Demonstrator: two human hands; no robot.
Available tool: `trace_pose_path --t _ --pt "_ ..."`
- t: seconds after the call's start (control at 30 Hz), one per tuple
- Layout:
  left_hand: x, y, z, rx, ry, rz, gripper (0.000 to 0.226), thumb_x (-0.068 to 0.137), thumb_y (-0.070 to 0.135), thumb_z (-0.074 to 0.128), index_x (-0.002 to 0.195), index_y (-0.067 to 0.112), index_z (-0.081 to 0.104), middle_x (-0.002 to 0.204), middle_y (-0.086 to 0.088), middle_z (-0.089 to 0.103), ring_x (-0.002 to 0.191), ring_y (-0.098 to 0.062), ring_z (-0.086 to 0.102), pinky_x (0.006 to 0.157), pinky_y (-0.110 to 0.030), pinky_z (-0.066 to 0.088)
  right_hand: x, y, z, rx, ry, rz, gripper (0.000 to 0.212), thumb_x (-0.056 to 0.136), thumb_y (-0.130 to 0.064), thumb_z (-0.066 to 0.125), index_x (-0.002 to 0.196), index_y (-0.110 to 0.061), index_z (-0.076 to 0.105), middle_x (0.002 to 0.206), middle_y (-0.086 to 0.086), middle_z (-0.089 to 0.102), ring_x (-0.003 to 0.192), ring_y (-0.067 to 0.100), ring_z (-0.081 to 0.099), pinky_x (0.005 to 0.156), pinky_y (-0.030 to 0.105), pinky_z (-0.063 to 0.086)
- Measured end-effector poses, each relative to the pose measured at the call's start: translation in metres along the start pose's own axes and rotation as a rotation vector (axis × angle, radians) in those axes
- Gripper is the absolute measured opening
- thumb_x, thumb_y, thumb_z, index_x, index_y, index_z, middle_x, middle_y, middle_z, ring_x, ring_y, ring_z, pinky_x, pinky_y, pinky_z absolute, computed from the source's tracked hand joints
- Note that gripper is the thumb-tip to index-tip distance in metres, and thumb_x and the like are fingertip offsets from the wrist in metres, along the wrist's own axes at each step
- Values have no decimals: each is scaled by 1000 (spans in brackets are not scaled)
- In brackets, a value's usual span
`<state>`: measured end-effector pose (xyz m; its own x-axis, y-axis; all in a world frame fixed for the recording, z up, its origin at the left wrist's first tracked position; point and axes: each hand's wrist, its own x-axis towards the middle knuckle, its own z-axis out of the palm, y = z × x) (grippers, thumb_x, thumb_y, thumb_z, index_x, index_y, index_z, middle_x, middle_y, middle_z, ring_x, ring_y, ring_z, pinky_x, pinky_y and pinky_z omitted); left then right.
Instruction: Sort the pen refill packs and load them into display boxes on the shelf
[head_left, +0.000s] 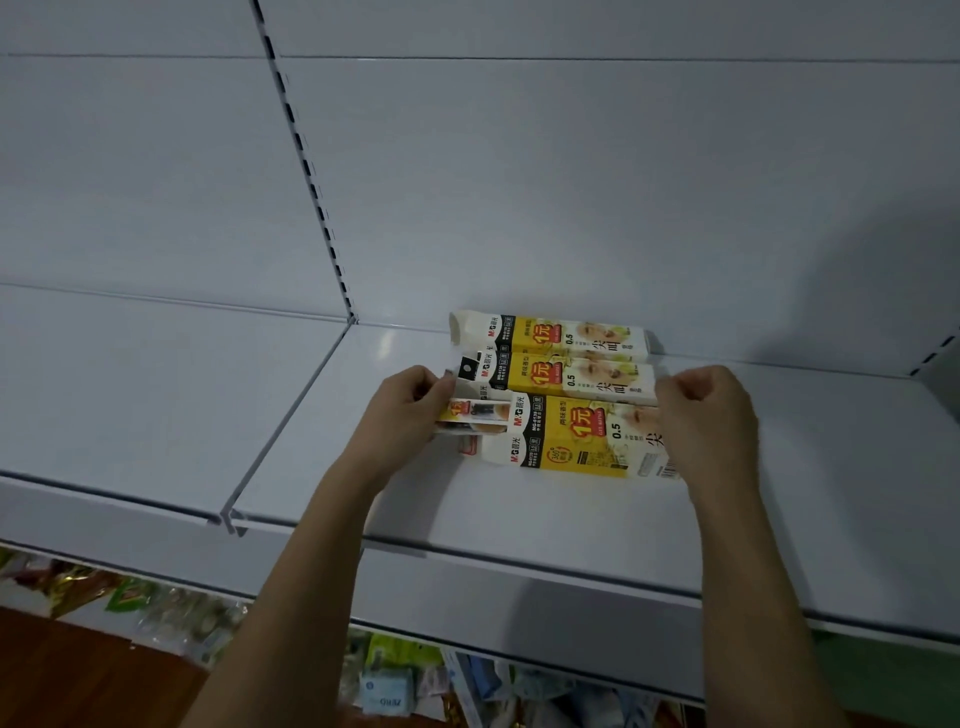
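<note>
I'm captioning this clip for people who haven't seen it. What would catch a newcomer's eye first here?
Three yellow-and-white display boxes lying side by side on the otherwise pale shelf, against the back panel. The left hand pinches the open flap end of the nearest box, and the right hand curls over its other end. Colourful packets show dimly on the level below.

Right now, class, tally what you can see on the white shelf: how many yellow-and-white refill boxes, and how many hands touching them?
Yellow-and-white display boxes: 3 (back, middle, front)
Hands: 2 (left hand, right hand)
Total: 5
</note>
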<state>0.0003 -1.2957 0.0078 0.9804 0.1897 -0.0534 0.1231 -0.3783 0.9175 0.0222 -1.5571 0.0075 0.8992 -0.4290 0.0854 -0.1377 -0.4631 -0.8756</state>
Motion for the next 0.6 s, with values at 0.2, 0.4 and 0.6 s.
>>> trace_pose_path --t 0.2,0.4,0.6 --pt "5 10 17 138 11 76 30 103 31 46 78 14 47 79 -3 64 65 -15 54 56 -27 41 -4 16 -1 110 25 38 14 91 -33 63 88 -20 60 86 -10 63 74 18 69 66 39 57" --pt "7 24 21 291 12 189 22 104 25 44 84 16 45 76 10 55 64 -3 50 49 -8 36 -6 16 -5 132 8 13 25 96 -37 59 86 -14 60 80 -8 65 67 11 66 54 25 45" --pt "8 21 19 309 -75 194 27 103 25 47 78 15 45 72 9 53 61 -4 48 49 -7 37 -6 14 -6 110 -21 -19 29 97 -36 58 81 -11 59 77 -2 69 64 13 70 51 29 50"
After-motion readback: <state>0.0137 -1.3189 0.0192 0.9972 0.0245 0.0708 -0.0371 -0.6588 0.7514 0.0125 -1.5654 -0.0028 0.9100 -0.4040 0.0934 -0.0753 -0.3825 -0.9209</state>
